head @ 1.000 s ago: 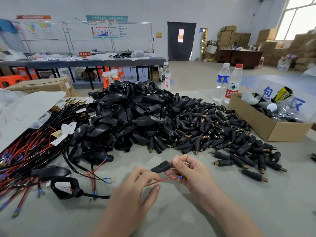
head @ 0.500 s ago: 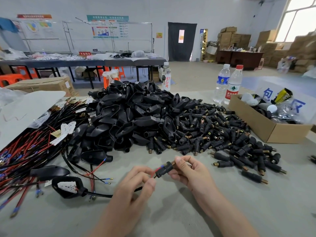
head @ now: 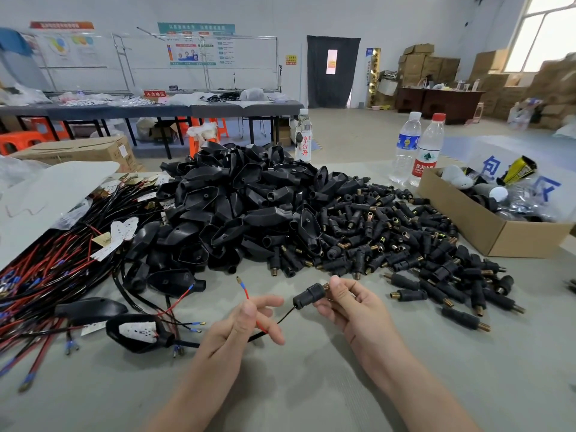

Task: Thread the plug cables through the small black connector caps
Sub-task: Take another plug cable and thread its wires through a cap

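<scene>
My right hand [head: 349, 304] pinches a small black connector cap [head: 308, 296] with a brass threaded end. A thin black wire [head: 285, 316] enters the cap's open end. My left hand [head: 249, 322] grips the cable just behind that, and its red wire [head: 246, 293] with a blue sleeve and brass tip sticks up free above my fingers. The cable trails left to a black plug shell [head: 137, 333] lying on the table. Both hands hover low over the grey table [head: 311, 385], a short gap between them.
A big heap of black plug housings [head: 243, 207] and a spread of small caps [head: 405, 244] lie beyond my hands. Red and black cables [head: 46, 269] pile up at the left. At the right stands a cardboard box [head: 477, 222], with water bottles [head: 428, 151] behind it.
The red wire, earlier pointing into the cap, now stands free above my left fingers. Only the black wire runs into the cap. My hands have drawn slightly apart.
</scene>
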Available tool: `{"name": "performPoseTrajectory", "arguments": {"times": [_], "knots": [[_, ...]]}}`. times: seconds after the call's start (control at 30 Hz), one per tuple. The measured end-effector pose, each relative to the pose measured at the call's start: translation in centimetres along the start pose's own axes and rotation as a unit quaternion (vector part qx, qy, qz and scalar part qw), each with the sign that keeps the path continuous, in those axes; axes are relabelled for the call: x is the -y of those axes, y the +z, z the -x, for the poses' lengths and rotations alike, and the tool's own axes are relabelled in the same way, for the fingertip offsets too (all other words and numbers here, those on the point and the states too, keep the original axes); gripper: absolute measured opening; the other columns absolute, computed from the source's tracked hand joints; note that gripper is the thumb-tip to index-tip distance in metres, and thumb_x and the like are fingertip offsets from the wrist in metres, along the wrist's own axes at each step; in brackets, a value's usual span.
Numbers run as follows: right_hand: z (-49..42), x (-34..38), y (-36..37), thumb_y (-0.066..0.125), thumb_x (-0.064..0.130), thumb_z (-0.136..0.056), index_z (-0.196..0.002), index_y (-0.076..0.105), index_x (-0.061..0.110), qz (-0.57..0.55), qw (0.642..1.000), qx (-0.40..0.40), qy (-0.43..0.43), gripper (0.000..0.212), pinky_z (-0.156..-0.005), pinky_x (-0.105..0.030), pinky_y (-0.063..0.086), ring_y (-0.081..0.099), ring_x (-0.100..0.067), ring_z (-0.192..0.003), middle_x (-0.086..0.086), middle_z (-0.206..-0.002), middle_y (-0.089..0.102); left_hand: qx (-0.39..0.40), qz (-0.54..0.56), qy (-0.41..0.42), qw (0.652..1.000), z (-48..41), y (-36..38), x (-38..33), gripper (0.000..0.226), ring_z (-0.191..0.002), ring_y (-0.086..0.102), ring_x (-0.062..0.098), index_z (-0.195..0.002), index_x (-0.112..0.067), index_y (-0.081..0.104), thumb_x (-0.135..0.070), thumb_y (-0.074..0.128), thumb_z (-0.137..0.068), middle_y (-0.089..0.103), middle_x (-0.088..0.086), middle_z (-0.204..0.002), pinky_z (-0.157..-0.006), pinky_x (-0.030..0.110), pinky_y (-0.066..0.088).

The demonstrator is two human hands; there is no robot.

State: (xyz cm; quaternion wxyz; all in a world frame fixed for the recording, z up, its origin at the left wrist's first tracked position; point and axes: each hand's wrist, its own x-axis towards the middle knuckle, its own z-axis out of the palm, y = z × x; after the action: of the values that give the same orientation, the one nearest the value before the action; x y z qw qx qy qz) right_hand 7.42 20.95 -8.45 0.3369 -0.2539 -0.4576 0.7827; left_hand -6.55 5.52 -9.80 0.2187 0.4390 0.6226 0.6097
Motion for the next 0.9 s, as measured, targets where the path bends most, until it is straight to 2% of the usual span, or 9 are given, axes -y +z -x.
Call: {"name": "performPoseTrajectory", "arguments": {"times": [0.13,0.17,0.27,0.37,0.5,0.57,0.73,0.8,0.9], "knots": [[0.0,0.1,0.0,0.068,0.027,-0.082,-0.102,0.062,-0.002,-0.028,0.999,-0.013,0.007,0.036,-0.068,-0.021,0.059,0.071,-0.015,-0.072,-0.014,-0.087,0.075,0.013,0.087,-0.041,0.995,-0.6,-0.5,0.0,0.076,-0.117,0.063,0.014,-0.088,-0.021,0.079,-0.090,0.057,-0.066,0.070,0.016,-0.109,-0.114,0.043,0.035],[0.1,0.1,0.1,0.067,0.026,-0.082,-0.101,0.062,-0.001,-0.034,0.999,-0.018,0.010,0.033,-0.068,-0.021,0.059,0.071,-0.015,-0.071,-0.013,-0.086,0.074,0.007,0.100,-0.034,0.994,-0.4,-0.6,-0.3,0.071,-0.121,0.062,0.016,-0.088,-0.018,0.078,-0.084,0.060,-0.071,0.070,0.013,-0.115,-0.115,0.047,0.033],[0.2,0.2,0.1,0.064,0.020,-0.089,-0.100,0.062,-0.002,-0.045,0.999,-0.023,0.015,0.024,-0.070,-0.021,0.060,0.071,-0.016,-0.071,-0.015,-0.088,0.073,-0.017,0.161,-0.028,0.986,-0.1,-0.8,-0.8,0.057,-0.122,0.062,0.016,-0.078,-0.015,0.075,-0.069,0.058,-0.086,0.071,0.009,-0.122,-0.109,0.042,0.036],[0.3,0.3,0.2,0.061,0.017,-0.095,-0.098,0.061,-0.001,-0.045,0.998,-0.032,0.020,0.018,-0.070,-0.022,0.061,0.071,-0.018,-0.073,-0.020,-0.093,0.071,-0.031,0.206,-0.063,0.976,-0.2,-0.9,-0.9,0.056,-0.111,0.066,0.009,-0.056,-0.018,0.063,-0.049,0.037,-0.095,0.074,0.011,-0.114,-0.110,0.039,0.034],[0.1,0.4,0.1,0.062,0.018,-0.094,-0.096,0.061,0.001,-0.052,0.998,-0.036,0.021,0.017,-0.068,-0.021,0.060,0.073,-0.019,-0.074,-0.020,-0.094,0.073,-0.085,0.156,-0.057,0.982,-0.5,-0.6,-1.2,0.053,-0.095,0.066,0.017,-0.048,-0.024,0.046,-0.055,0.035,-0.090,0.076,0.009,-0.101,-0.097,0.038,0.040],[0.1,0.3,0.0,0.063,0.019,-0.092,-0.096,0.062,0.001,-0.048,0.998,-0.026,0.022,0.018,-0.067,-0.020,0.059,0.074,-0.019,-0.075,-0.017,-0.092,0.075,-0.113,0.148,-0.066,0.980,-0.6,-0.5,-1.3,0.056,-0.078,0.058,0.021,-0.047,-0.025,0.042,-0.063,0.034,-0.087,0.074,0.007,-0.089,-0.081,0.037,0.040],[0.2,-0.4,0.3,0.068,0.026,-0.084,-0.103,0.060,-0.001,-0.038,0.999,0.011,0.032,0.034,-0.068,-0.020,0.058,0.074,-0.019,-0.078,-0.017,-0.093,0.076,-0.147,0.227,-0.100,0.957,-0.7,-0.6,-1.8,0.060,-0.039,0.029,0.013,-0.058,-0.021,0.038,-0.076,0.034,-0.083,0.044,0.005,-0.054,-0.040,0.021,0.027],[0.3,-0.6,0.6,0.069,0.027,-0.084,-0.106,0.060,-0.004,-0.036,0.998,0.028,0.039,0.039,-0.068,-0.020,0.058,0.074,-0.020,-0.079,-0.019,-0.098,0.075,-0.146,0.297,-0.110,0.937,-0.8,-0.6,-1.9,0.059,-0.034,0.026,0.011,-0.061,-0.018,0.038,-0.073,0.036,-0.084,0.033,-0.001,-0.049,-0.035,0.018,0.029],[0.3,-0.6,0.7,0.068,0.026,-0.085,-0.111,0.058,-0.007,-0.044,0.997,0.033,0.046,0.043,-0.069,-0.021,0.058,0.074,-0.021,-0.081,-0.024,-0.102,0.074,-0.132,0.329,-0.088,0.931,-1.2,-0.6,-1.7,0.058,-0.039,0.032,0.008,-0.066,-0.017,0.040,-0.061,0.026,-0.100,0.034,-0.005,-0.051,-0.039,0.020,0.035]]}}
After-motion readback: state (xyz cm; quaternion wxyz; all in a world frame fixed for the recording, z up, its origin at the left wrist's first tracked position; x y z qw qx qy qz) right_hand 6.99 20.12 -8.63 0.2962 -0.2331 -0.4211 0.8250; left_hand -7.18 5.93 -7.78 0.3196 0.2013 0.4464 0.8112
